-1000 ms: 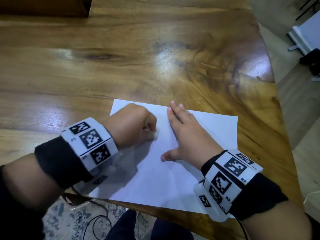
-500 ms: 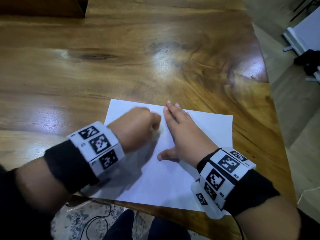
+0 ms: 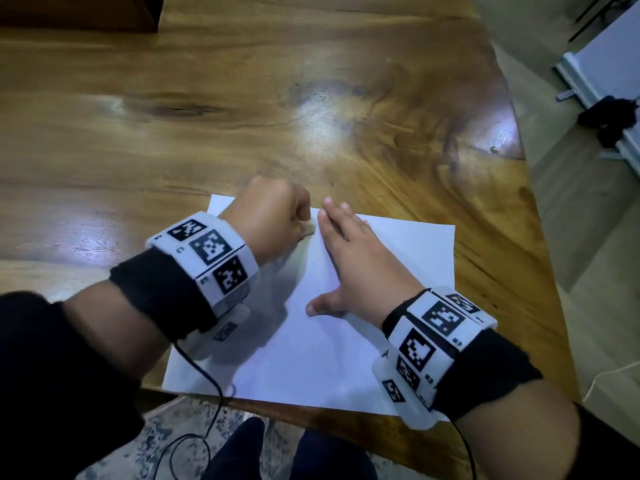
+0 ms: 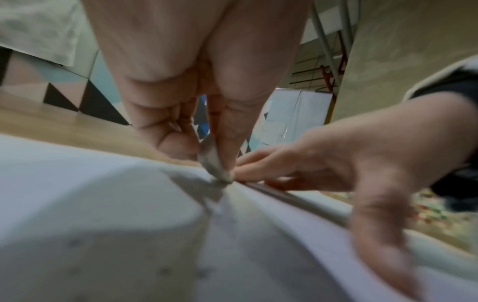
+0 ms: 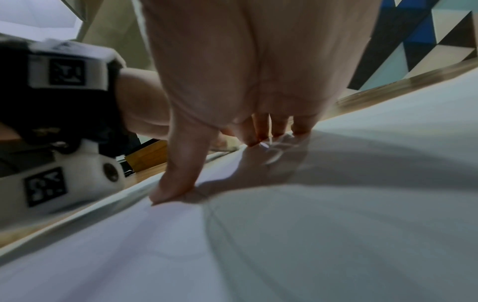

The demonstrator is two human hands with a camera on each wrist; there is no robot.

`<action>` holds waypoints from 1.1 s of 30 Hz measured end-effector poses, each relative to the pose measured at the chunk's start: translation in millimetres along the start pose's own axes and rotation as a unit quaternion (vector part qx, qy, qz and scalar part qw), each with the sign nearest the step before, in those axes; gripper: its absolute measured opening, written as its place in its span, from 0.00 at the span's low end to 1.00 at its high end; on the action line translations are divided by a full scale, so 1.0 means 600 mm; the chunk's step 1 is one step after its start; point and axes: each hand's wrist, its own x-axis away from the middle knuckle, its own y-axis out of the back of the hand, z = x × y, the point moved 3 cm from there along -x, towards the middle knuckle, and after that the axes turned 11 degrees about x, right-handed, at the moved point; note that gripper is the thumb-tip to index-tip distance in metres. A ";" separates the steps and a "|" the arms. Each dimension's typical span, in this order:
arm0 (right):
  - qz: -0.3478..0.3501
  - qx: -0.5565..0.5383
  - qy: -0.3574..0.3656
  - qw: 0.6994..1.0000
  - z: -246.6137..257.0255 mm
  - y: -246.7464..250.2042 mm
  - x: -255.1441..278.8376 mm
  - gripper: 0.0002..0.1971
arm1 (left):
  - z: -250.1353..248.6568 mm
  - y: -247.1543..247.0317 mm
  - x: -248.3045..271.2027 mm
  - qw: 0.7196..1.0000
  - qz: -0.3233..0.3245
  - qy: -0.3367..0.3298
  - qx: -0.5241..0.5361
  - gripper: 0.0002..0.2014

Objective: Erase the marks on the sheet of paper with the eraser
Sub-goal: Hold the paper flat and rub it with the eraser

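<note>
White sheet of paper [image 3: 346, 341] flat on wooden table [image 3: 242, 116], near edge of sheet close to table's near edge. Faint small dots on sheet [image 4: 165, 271] in left wrist view; too blurred to read as marks for certain. Fold lines visible across sheet in right wrist view.

Eraser [image 4: 216, 165], small, whitish, grey at the tip, pinched between thumb and curled fingers of left hand [image 3: 273, 220]; tip pressed on sheet close to its far edge. Only a pale sliver of eraser [image 3: 309, 230] showing from head view.

Right hand [image 3: 360, 268] flat on sheet, just beside left hand, fingers straight and together, thumb spread toward the near side. Fingertips [image 5: 276, 130] and thumb tip pressing sheet down.

Both wrists carrying white bands with black square markers [image 3: 207, 251] over black sleeves. Thin black cable [image 3: 207, 386] hanging from left wrist over table's near edge. Patterned rug [image 3: 162, 441] on floor below.
</note>
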 end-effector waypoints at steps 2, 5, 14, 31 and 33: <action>-0.004 -0.005 0.000 1.000 -0.001 0.000 -0.001 0.63 | -0.008 -0.018 0.017 0.997 0.069 -0.019 -0.005 0.03; -0.006 -0.008 0.001 1.000 -0.001 0.000 -0.001 0.63 | -0.015 -0.023 0.029 0.992 0.127 -0.015 -0.001 0.04; -0.003 -0.004 -0.003 1.000 -0.001 0.000 -0.002 0.64 | -0.009 -0.033 0.050 0.986 0.162 -0.005 -0.029 0.05; 0.012 0.047 -0.005 0.999 0.005 -0.002 0.005 0.71 | 0.024 -0.003 0.015 0.999 0.039 -0.018 -0.012 0.02; 0.012 0.047 -0.006 0.999 0.005 -0.002 0.004 0.71 | 0.029 -0.013 0.033 0.998 0.032 -0.049 -0.012 0.03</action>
